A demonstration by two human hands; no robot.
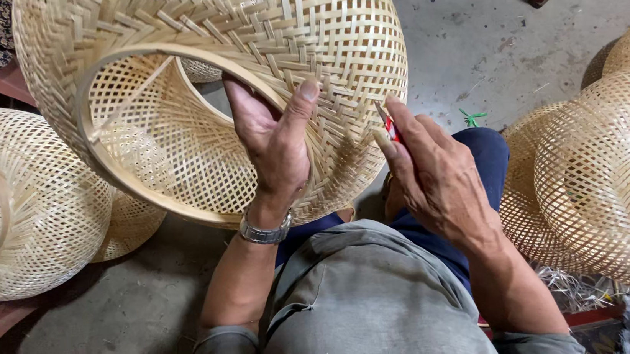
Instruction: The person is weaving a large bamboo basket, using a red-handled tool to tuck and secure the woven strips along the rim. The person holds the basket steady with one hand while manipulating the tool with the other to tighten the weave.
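Grey concrete floor (pixel 471 39), stained and littered with thin slivers, spreads under everything. Held up over the person's lap is a large round woven bamboo lampshade in pale straw colour (pixel 294 40), tipped so its ringed opening faces near and left. The left hand (pixel 275 146) grips the rim at that opening: the thumb lies outside on the weave, the other fingers curl inside, clamped on the ring, with a metal wristwatch (pixel 265 232) at the wrist. The right hand (pixel 426 170) sits just right of the shade, fingers drawn together and pinched on a small red-handled tool (pixel 390 129) whose tip touches the weave; what kind of tool it is cannot be told. At the left lies a second pale woven bamboo shade (pixel 17 205) on its side, partly behind the held one. At the right, well apart, more woven bamboo shades (pixel 608 179) are stacked. A small green scrap (pixel 472 117) lies on the floor beyond the right hand.
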